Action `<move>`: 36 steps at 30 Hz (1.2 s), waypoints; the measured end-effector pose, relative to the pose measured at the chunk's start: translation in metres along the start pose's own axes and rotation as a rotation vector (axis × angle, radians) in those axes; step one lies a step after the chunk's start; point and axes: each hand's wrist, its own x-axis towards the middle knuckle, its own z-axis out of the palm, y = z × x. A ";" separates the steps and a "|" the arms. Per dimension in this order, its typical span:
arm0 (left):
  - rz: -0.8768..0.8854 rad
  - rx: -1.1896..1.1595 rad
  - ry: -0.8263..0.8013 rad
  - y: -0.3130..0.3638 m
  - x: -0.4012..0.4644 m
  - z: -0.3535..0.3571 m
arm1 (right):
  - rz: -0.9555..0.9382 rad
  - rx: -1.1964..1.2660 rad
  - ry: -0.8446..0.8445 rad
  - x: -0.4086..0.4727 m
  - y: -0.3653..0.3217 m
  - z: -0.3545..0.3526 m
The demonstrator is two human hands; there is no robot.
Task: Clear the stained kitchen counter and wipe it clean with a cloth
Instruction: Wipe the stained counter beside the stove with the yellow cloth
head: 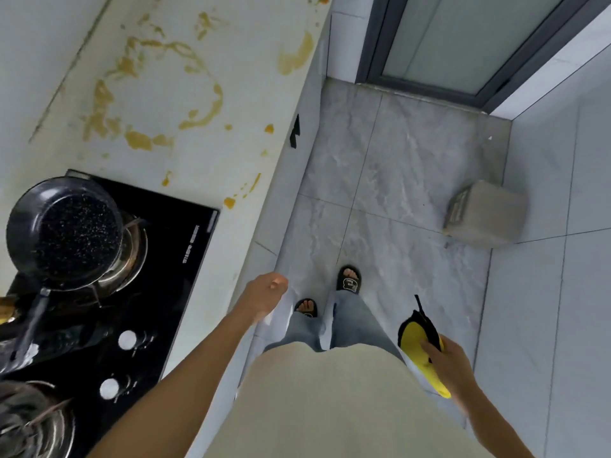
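Two hands are showing in the head view: the right hand (444, 358) is gripping a yellow cloth (417, 345) with a black edge, fingers curled round it, out over the floor (396, 180) well apart from the counter (211, 61). The left hand (264, 292) is hanging just beside the counter's front edge, fingers loosely curled and holding nothing. Yellow-brown stains (205, 104) are lying across the counter toward its far end and front edge. Toward the near end a dark pan (64, 233) is sitting on the black stove (165, 259).

Cream worktop (231, 153) with orange-yellow stains (139, 140); black speckled pan (71, 231); black stove (158, 259); yellow-black cloth (420, 345); grey marbled floor (396, 180).
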 end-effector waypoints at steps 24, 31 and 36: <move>-0.300 -0.137 0.119 0.057 0.094 -0.030 | -0.533 -0.263 -0.153 0.197 -0.420 -0.090; -0.200 -0.189 0.177 0.121 0.142 -0.098 | -0.491 -0.381 -0.168 0.219 -0.469 -0.077; 0.003 -0.159 0.196 0.181 0.173 -0.151 | -0.446 -0.425 -0.165 0.228 -0.480 -0.093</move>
